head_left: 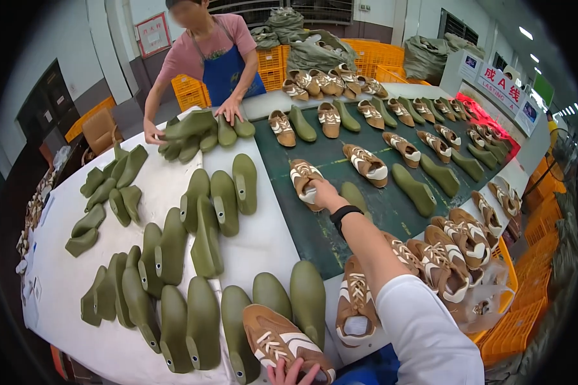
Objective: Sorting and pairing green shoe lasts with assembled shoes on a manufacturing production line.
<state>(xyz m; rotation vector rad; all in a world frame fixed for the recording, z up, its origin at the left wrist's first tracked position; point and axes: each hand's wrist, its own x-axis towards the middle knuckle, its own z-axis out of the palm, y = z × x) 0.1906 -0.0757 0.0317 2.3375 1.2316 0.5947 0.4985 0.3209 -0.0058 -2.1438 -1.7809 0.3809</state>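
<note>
My right arm, with a black wristband, reaches across the green belt [282, 212]. Its hand [327, 194] grips a brown sneaker with white stripes [302, 173] by the heel opening, at the belt's near left part. A green shoe last [353, 196] lies just beside that hand, partly hidden by the wrist. At the bottom edge, the fingers of my left hand [294, 373] are closed around a second brown sneaker [270, 330], which is tilted over several green lasts [308, 295]. Much of the left hand is cut off by the frame.
Rows of green lasts [202, 314] cover the white table [51, 282]. Sneakers and lasts alternate along the belt. More sneakers [453, 256] pile at the right by an orange crate [510, 282]. Across the table, a person in a blue apron [228, 74] handles lasts with both hands.
</note>
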